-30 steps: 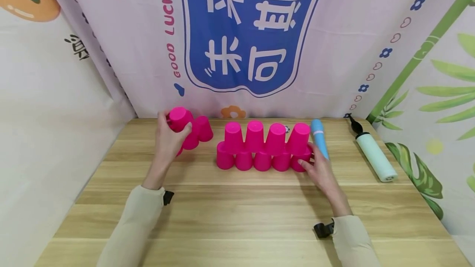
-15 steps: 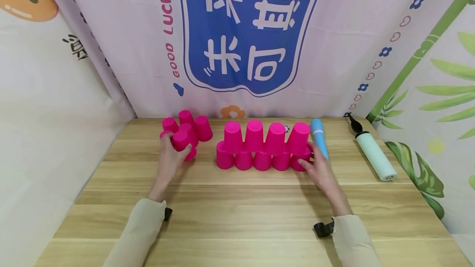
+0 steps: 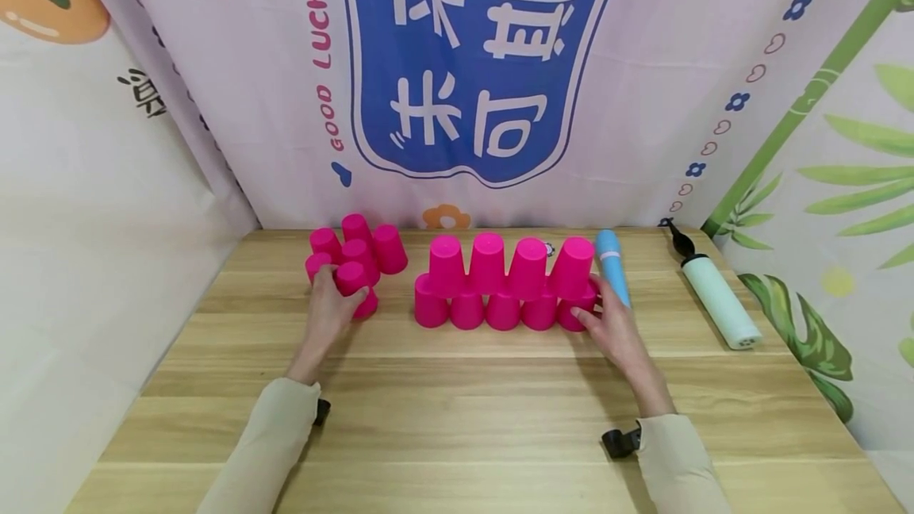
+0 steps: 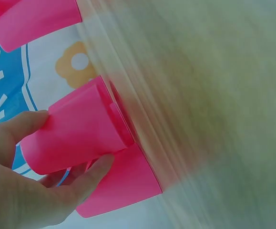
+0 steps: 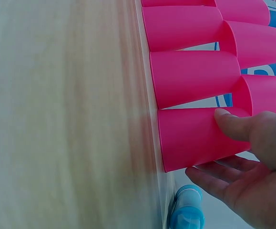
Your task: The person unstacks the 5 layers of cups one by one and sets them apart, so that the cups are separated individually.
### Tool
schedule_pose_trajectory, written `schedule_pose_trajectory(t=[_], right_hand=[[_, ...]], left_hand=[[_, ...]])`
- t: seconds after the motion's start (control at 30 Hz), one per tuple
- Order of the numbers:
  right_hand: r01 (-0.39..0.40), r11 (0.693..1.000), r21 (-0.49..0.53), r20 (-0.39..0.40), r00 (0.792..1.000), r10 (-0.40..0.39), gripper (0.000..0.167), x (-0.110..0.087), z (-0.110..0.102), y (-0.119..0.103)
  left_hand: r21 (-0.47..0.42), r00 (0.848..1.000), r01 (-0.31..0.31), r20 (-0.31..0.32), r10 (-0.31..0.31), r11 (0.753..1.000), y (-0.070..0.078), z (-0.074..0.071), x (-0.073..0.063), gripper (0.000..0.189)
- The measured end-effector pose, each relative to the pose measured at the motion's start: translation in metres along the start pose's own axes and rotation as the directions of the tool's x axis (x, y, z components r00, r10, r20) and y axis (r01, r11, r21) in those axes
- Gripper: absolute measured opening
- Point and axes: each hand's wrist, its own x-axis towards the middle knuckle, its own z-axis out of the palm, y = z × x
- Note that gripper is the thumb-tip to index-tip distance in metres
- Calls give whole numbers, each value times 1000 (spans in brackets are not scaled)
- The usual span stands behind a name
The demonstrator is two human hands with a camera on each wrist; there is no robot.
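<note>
My left hand grips an upside-down pink plastic cup at the front of a loose cluster on the left. In the left wrist view, that cup overlaps another pink cup beside it. Further right stands a two-tier wall of upside-down pink cups, several in the bottom row and several in the upper row. At its right end my right hand holds the last bottom cup, thumb on its near side and fingers around the outer side.
Behind my right hand lies a light blue cylinder. A pale green hand pump with a black nozzle lies at the right on the wooden table. Printed cloth hangs along the table's back edge.
My left hand has brought its cup down and toward me, to the front of the left cluster, uncovering the cups behind. The right hand has stayed at the wall's end.
</note>
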Motion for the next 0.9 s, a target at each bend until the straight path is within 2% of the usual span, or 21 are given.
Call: schedule_pose_trajectory(t=[0.57,0.77,0.83,0.9], right_hand=[[-25,1000,-4,8,1000,25,65,0,-2,-1],[-13,1000,-6,-5,1000,13,65,0,-2,0],[-9,1000,-8,-2,1000,9,64,0,-2,0],[-9,1000,-10,-1,1000,9,64,0,-2,0]], left_hand=[[42,999,15,36,-17,999,-3,-1,2,60],[73,998,-2,59,-2,997,0,-3,0,67],[102,999,-22,40,18,995,4,-6,-4,69],[129,997,-70,-9,72,989,11,-9,-8,70]])
